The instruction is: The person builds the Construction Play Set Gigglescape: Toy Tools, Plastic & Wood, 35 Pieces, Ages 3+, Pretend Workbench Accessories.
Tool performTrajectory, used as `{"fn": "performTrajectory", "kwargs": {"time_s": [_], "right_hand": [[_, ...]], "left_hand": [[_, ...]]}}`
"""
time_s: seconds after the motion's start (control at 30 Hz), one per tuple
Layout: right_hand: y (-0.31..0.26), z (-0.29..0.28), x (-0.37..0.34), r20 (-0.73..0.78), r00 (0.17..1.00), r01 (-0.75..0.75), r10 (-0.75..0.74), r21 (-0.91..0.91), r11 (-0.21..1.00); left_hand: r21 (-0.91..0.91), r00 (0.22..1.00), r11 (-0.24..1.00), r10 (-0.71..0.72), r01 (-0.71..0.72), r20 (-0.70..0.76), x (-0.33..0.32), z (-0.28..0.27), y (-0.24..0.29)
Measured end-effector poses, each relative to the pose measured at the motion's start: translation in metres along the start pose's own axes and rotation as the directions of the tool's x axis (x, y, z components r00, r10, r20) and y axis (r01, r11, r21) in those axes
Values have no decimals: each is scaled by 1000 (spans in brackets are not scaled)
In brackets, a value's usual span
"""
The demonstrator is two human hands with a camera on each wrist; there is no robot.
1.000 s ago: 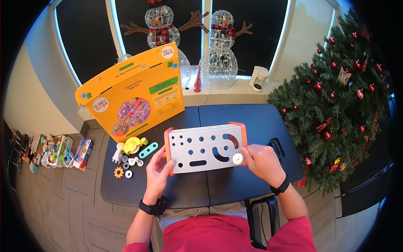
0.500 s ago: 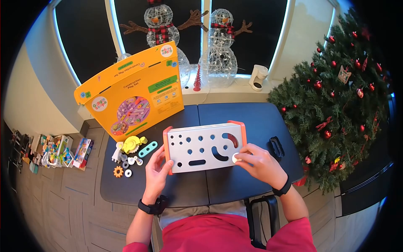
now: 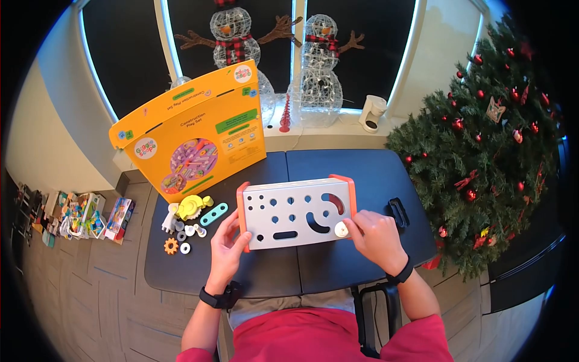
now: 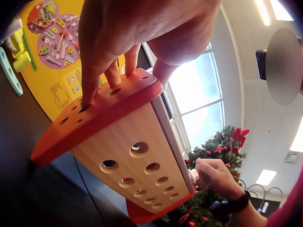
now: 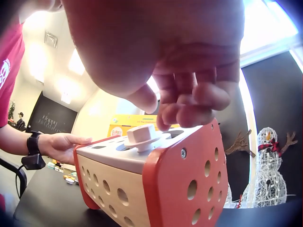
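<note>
A toy workbench (image 3: pixel 288 230) stands on the black table, its grey face with round holes and slots turned toward me. Its end panels are red-orange, and a wooden side (image 4: pixel 142 161) with holes shows in the left wrist view. My left hand (image 3: pixel 225 244) grips the left end panel, thumb at the grey face and fingers over the panel's outside. A white bolt (image 5: pixel 142 136) with a hexagonal head sits in the grey face near its lower right corner. My right hand (image 3: pixel 380 238) has its thumb and curled fingers at the bolt's right edge.
Left of the workbench lie a teal strip with holes (image 3: pixel 213 214), yellow pieces (image 3: pixel 192 207), an orange gear (image 3: pixel 171 246) and several small white and grey pieces. A yellow box (image 3: pixel 199 139) stands behind them. A black handle-shaped piece (image 3: pixel 398 213) lies at the right.
My right hand's fingers covered part of the bolt half a second ago; now they sit at its right edge and more of its head shows. My left hand keeps its grip.
</note>
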State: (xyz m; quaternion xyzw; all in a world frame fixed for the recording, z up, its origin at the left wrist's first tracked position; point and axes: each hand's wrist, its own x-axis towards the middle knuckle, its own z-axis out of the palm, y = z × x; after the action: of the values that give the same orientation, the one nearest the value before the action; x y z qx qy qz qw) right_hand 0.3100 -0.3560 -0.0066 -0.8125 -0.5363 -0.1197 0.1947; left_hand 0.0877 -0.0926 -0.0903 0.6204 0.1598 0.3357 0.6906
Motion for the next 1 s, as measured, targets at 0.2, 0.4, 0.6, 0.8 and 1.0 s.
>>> {"fn": "performTrajectory", "kwargs": {"time_s": [0.2, 0.4, 0.6, 0.8, 1.0], "right_hand": [[-5, -10, 4, -142, 953, 294, -267, 223, 929], [0, -2, -4, -88, 954, 301, -288, 243, 922], [-6, 2, -4, -105, 984, 159, -143, 171, 972], [-11, 6, 2, -117, 993, 46, -32, 121, 992], [-5, 8, 0, -45, 997, -64, 66, 38, 997]], "left_hand": [[-5, 1000, 1000, 13, -13, 6, 0, 1, 1], [7, 1000, 1000, 13, -13, 8, 0, 0, -1], [3, 1000, 1000, 12, -12, 10, 0, 0, 0], [10, 1000, 1000, 20, -20, 11, -2, -1, -1], [11, 1000, 1000, 22, -23, 14, -1, -1, -1]]}}
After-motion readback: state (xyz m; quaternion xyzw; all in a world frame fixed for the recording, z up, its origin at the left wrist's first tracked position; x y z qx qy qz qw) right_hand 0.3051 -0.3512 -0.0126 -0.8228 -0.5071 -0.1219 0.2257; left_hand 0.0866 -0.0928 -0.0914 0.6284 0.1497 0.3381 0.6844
